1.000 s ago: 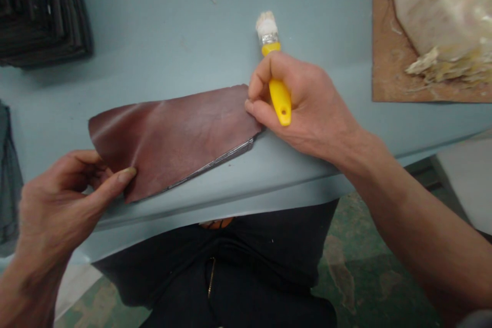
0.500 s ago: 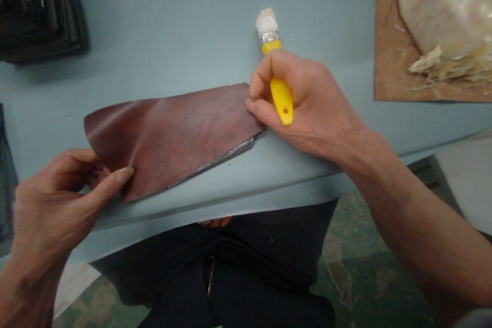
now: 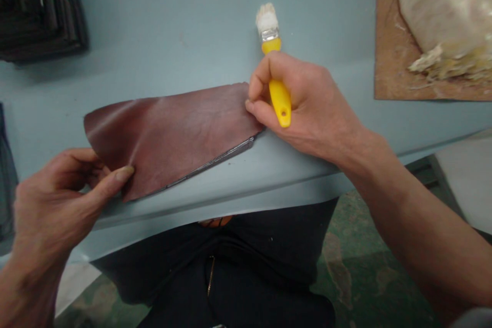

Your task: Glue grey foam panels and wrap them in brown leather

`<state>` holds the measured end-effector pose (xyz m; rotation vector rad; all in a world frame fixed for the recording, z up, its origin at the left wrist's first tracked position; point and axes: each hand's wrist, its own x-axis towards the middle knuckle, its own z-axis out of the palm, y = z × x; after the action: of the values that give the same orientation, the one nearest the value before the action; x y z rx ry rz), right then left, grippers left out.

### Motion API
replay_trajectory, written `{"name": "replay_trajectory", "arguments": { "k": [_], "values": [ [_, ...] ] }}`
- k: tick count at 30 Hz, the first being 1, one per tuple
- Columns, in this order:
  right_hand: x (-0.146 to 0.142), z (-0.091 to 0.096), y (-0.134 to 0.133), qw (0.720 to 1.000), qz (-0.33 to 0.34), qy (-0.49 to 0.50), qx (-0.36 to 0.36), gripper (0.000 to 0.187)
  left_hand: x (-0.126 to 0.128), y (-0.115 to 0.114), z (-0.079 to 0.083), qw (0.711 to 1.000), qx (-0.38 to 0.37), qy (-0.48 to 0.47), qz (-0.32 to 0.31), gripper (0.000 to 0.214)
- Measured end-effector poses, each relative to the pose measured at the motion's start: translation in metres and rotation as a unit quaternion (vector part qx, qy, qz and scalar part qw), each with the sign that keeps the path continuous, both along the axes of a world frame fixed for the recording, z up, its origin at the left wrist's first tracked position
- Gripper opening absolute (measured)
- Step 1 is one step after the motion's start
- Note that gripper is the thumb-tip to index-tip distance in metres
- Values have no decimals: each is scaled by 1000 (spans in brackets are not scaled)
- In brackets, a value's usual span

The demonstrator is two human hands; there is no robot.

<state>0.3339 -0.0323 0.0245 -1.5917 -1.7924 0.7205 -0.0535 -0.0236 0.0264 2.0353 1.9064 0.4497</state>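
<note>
A thin stack of reddish-brown leather pieces [image 3: 180, 133] lies on the pale blue table [image 3: 184, 31] near its front edge. My left hand [image 3: 57, 205] pinches the stack's left corner, thumb on top and fingers curled beneath. My right hand [image 3: 303, 102] is closed around the yellow handle of a small brush [image 3: 273, 61], whose white bristles point away from me. The knuckles of that hand rest against the leather's right end.
A dark stack of material [image 3: 38, 7] sits at the far left corner. At the far right a brown board [image 3: 392, 61] carries a whitish container crusted with dried glue [image 3: 442, 15]. My dark trousers and a green floor show below the table edge.
Almost nothing differs. The view has shifted slightly and the brush tip sits a little farther up the table. Both hands keep their hold.
</note>
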Motion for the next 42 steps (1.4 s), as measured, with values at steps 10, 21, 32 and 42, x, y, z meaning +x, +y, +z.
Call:
{"name": "replay_trajectory", "arguments": {
  "k": [10,21,32,42],
  "values": [
    [0,1,-1,1000,11,0,0,12,6,0,3,998,-22,-31,39,40],
    [-3,-1,-5,999,-17,-37,18,12,17,-2,9,999,-15,-52,-4,31],
    [-4,-8,-12,991,-38,-91,87,9,38,-2,17,988,-49,-140,-49,29],
    [-5,-11,-15,985,-68,-116,106,16,34,-2,12,980,-58,-169,-84,25]
  ]
}}
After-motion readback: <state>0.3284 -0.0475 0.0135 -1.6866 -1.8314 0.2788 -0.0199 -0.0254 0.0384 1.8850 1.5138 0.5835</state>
